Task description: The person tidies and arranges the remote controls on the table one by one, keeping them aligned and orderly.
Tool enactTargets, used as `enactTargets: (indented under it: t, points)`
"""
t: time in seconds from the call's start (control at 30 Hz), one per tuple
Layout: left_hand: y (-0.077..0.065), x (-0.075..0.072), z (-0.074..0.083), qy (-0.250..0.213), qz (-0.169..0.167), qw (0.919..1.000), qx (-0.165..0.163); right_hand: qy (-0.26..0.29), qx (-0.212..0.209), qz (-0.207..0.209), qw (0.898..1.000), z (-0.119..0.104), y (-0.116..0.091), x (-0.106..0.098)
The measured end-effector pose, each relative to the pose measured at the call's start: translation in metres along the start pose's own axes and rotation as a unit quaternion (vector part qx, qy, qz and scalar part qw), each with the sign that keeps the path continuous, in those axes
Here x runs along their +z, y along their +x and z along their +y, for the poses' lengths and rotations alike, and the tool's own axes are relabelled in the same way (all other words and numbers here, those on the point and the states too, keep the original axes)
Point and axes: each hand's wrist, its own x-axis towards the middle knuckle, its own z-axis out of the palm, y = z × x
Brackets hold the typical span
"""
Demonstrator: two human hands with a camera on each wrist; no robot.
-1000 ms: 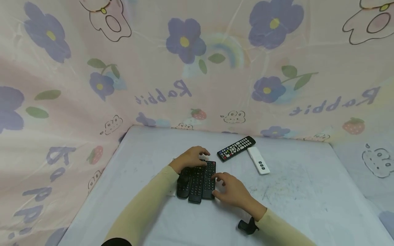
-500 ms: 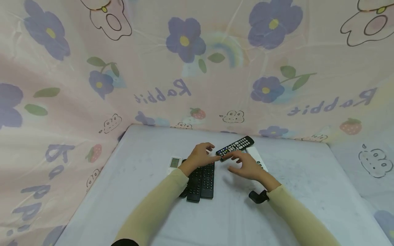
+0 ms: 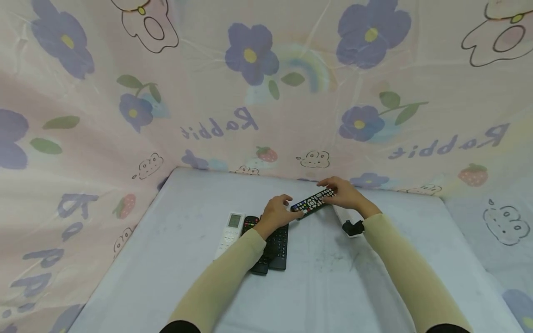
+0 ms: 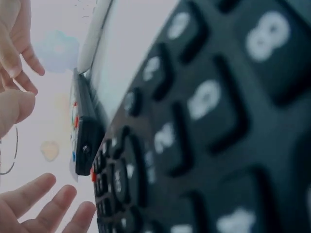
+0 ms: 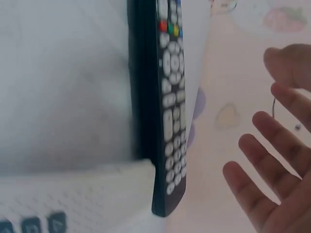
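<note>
A black remote control with white buttons (image 3: 313, 202) lies slantwise near the back of the table. My left hand (image 3: 274, 215) is at its left end, thumb by the near corner. At its right end, my right hand (image 3: 344, 193) spans it with thumb in front and fingers behind. The right wrist view shows straight, spread fingers (image 5: 272, 170) beside this remote (image 5: 172, 107). In the left wrist view, left fingers (image 4: 58, 206) are spread too, short of the remote's end (image 4: 87, 138). A white remote control (image 3: 343, 215) sits partly hidden under my right wrist.
Left of centre, several remotes lie side by side: a white one with a display (image 3: 230, 236), and black ones (image 3: 278, 247) partly covered by my left forearm. A patterned cloth wall (image 3: 291, 125) rises right behind the table's back edge (image 3: 216, 172).
Both hands have left the row of black remotes and moved back and right to the slanted remote. My right hand travelled farther, to its far end. The white display remote came into view.
</note>
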Motion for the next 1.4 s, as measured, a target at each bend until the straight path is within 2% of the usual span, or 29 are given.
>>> enactTargets:
  t: [0.37,0.53,0.63,1.0,1.2,1.4]
  points:
    - [0.006,0.007,-0.003,0.064,-0.026,0.9976,0.008,-0.002,0.056,-0.023,0.998,0.033,0.013,-0.009]
    - [0.008,0.006,-0.003,0.073,-0.039,0.9966,0.007,0.000,0.070,-0.029,0.997,0.046,0.015,-0.011]
    - [0.010,0.005,-0.003,0.062,-0.045,0.9971,-0.001,0.003,0.080,-0.042,0.996,0.054,0.016,-0.011]
    - [0.016,0.007,-0.006,-0.032,-0.057,0.9977,-0.018,0.042,0.110,-0.060,0.991,0.065,0.017,-0.009]
    - [0.016,0.006,-0.004,-0.043,-0.061,0.9968,-0.030,0.057,0.120,-0.062,0.989,0.066,0.018,-0.008]
    - [0.018,0.007,-0.004,-0.031,-0.064,0.9971,-0.028,0.057,0.131,-0.057,0.988,0.071,0.021,-0.005]
